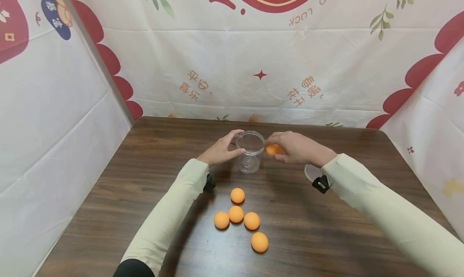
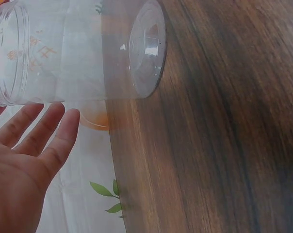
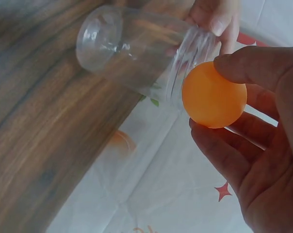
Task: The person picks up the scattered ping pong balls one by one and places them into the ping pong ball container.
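Note:
A clear plastic jar (image 1: 249, 158) with an uncovered mouth stands upright near the back of the table. My left hand (image 1: 224, 148) holds it by the neck, thumb on the near side and fingers behind. In the left wrist view, the fingertips (image 2: 53, 112) meet the jar's threaded neck. On the jar's other side, my right hand (image 1: 299, 147) pinches an orange ping-pong ball (image 3: 213, 95) between thumb and fingers, close beside the rim. The jar's interior shows no ball. Several more orange ping-pong balls (image 1: 236, 214) lie loosely grouped on the table, nearer the body.
A clear round lid (image 1: 312, 172) lies on the table, partly covered by the right wrist. The dark wood-grain table (image 1: 119, 212) has a white printed cloth (image 1: 232, 59) hanging behind it and more cloth at both sides.

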A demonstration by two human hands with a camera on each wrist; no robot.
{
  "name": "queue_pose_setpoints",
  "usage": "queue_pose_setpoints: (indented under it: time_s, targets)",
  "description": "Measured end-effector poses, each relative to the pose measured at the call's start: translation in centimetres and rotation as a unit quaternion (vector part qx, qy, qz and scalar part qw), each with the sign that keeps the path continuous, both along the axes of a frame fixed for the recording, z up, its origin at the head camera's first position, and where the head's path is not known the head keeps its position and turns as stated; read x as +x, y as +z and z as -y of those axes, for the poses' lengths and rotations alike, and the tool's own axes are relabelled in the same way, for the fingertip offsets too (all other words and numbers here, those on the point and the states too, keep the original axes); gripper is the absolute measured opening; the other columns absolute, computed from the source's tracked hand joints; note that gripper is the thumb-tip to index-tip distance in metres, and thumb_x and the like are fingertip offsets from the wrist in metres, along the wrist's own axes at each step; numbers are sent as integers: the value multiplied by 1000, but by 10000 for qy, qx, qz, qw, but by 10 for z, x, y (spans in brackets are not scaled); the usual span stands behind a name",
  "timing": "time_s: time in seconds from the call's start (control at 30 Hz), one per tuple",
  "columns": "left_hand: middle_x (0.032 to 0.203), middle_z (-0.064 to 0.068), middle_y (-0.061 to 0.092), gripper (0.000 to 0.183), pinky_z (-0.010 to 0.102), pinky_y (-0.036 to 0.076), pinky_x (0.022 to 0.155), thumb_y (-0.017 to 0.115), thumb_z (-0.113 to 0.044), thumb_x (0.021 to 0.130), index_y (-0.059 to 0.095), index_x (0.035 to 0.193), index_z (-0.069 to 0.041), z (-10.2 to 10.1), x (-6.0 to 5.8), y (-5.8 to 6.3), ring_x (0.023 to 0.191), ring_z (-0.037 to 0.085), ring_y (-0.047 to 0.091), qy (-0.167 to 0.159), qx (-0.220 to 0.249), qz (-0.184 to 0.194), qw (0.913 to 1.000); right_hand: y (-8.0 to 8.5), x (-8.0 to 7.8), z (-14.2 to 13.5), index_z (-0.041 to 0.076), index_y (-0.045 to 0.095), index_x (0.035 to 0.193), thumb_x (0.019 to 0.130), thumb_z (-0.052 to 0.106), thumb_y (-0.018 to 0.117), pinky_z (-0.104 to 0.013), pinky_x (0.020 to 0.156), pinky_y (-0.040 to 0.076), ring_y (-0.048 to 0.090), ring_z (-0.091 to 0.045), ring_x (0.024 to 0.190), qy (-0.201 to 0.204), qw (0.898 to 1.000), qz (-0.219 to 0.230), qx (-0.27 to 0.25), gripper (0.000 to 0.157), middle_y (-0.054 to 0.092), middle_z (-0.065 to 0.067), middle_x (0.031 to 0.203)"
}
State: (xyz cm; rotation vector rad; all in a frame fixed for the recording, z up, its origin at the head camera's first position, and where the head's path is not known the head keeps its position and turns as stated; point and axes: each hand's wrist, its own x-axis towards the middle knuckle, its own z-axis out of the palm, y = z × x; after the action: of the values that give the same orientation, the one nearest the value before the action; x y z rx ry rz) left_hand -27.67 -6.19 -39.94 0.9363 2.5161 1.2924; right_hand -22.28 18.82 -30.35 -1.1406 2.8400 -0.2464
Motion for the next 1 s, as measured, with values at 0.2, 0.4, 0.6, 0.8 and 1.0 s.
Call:
queue_pose_setpoints:
  time_s: [0.2,0.4,0.6,0.8,1.0]
  targets:
    - [139,16,48,64,47,46,98,62,-29,93,30,146,-13,1,-1,1,121,30,51,-55,34,-15,10000,3,-12,4,4,64,117,83,9,70,-44,83,51,62,-23,94,84,9998,-160,-2,35,65,-10,112]
    - [140,13,47,63,47,46,98,62,-29,93,30,146,-15,1,-1,-1,119,26,52,-74,55,40,9999,3,-23,11,2,65,115,83,8,69,-43,82,51,61,-24,90,124,9995,-268,-108,33,66,-12,108]
    - [141,13,46,63,49,45,99,61,-30,93,30,146,-15,1,0,0,121,29,51,-37,45,89,9999,-1,-31,18,3,65,116,84,7,67,-43,82,51,61,-24,88,114,9993,-272,-221,32,66,-11,108]
    - [143,12,45,63,44,46,98,60,-33,94,29,146,-17,1,1,1,121,25,50,17,-22,125,9999,-7,-36,24,3,64,118,85,9,67,-42,82,51,59,-24,88,-129,9995,-197,-218,34,64,-12,113]
    - [142,16,44,63,46,47,97,61,-30,94,28,146,-15,1,1,0,121,32,51,-64,116,164,9998,-14,-38,26,2,60,123,86,13,66,-42,80,51,59,-24,87,-276,9990,-256,-249,38,63,-14,115]
